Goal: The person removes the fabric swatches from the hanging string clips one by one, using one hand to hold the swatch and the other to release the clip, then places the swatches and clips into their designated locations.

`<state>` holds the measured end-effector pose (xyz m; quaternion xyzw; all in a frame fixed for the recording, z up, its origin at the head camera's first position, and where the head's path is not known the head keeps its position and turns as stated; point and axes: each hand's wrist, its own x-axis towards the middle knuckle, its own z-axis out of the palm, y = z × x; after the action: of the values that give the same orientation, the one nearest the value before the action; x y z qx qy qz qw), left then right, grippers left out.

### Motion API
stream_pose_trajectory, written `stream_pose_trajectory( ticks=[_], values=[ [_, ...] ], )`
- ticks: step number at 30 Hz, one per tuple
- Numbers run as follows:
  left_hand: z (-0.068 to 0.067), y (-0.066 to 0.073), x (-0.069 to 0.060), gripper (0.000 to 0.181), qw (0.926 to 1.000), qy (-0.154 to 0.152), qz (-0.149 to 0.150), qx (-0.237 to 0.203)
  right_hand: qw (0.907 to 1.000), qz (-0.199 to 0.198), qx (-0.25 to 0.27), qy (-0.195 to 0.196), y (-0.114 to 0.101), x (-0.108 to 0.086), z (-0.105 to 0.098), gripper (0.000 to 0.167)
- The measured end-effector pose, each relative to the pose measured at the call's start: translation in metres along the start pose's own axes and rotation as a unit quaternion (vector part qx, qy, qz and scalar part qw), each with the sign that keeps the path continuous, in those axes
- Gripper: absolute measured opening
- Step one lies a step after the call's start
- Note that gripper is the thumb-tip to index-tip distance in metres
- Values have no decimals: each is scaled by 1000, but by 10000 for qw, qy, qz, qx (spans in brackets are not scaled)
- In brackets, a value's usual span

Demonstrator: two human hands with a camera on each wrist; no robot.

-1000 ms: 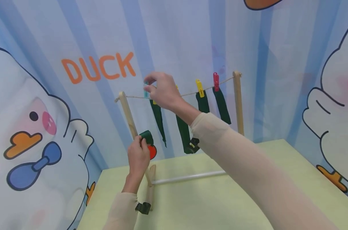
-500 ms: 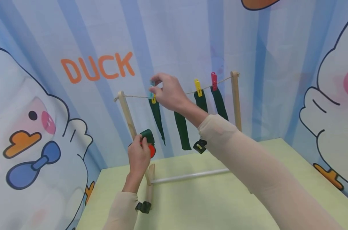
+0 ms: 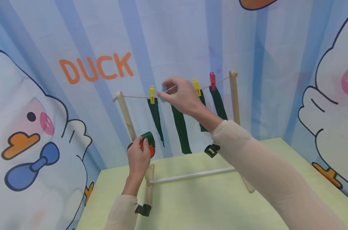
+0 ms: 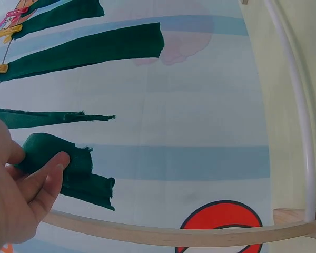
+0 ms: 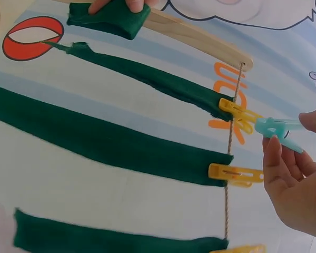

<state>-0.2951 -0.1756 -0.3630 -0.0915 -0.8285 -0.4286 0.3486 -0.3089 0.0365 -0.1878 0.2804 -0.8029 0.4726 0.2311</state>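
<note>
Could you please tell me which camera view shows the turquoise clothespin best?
The right wrist view: the turquoise clothespin appears large there, pinched in the right hand. The head view shows it small, partly covered by that hand; the left wrist view does not show it.

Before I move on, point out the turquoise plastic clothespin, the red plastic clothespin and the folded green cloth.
Turquoise plastic clothespin [image 5: 278,127], right wrist view: middle of its body.
Red plastic clothespin [image 3: 212,81], head view: middle of its body.
Folded green cloth [image 4: 79,162], left wrist view: its upper folded layer.
</note>
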Motion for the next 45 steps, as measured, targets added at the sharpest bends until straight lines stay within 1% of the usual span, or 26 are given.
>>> stream_pose_trajectory(
  ticks=[4, 11, 15, 18, 23, 27, 31, 34, 37, 40, 45],
  values=[
    [0, 1, -5, 20, 9999, -75, -17, -126, 9996, 220, 64, 135, 15, -19, -9, 35],
    [3, 1, -13, 20, 9994, -190, -52, -284, 9973, 599, -49, 412, 47, -51, -30, 37],
    [6, -1, -18, 20, 9994, -212, -22, -286, 9957, 665, -99, 633, 59, -67, -37, 33],
    [8, -2, -23, 20, 9990, -296, -100, -327, 9948, 711, -152, 710, 66, -81, -42, 31],
    [10, -5, -36, 21, 9979, -418, -248, -425, 9940, 896, -257, 568, 82, -109, -51, 32],
    [10, -11, -48, 20, 9974, -540, -310, -362, 9926, 916, -684, 419, 100, -134, -54, 29],
    [11, -20, -61, 17, 9964, -667, -393, -338, 9890, 997, -1054, 290, 123, -160, -56, 29],
    [14, -27, -74, 15, 9953, -751, -529, -300, 9854, 1203, -1192, 143, 139, -180, -56, 29],
    [18, -33, -89, 12, 9934, -881, -661, -326, 9813, 1475, -1236, -73, 153, -203, -55, 29],
    [23, -38, -102, 10, 9918, -949, -766, -395, 9761, 1729, -1288, -258, 164, -225, -53, 30],
    [26, -41, -117, 11, 9870, -1051, -1134, -428, 9691, 2036, -1269, -572, 176, -255, -48, 28]
  ],
)
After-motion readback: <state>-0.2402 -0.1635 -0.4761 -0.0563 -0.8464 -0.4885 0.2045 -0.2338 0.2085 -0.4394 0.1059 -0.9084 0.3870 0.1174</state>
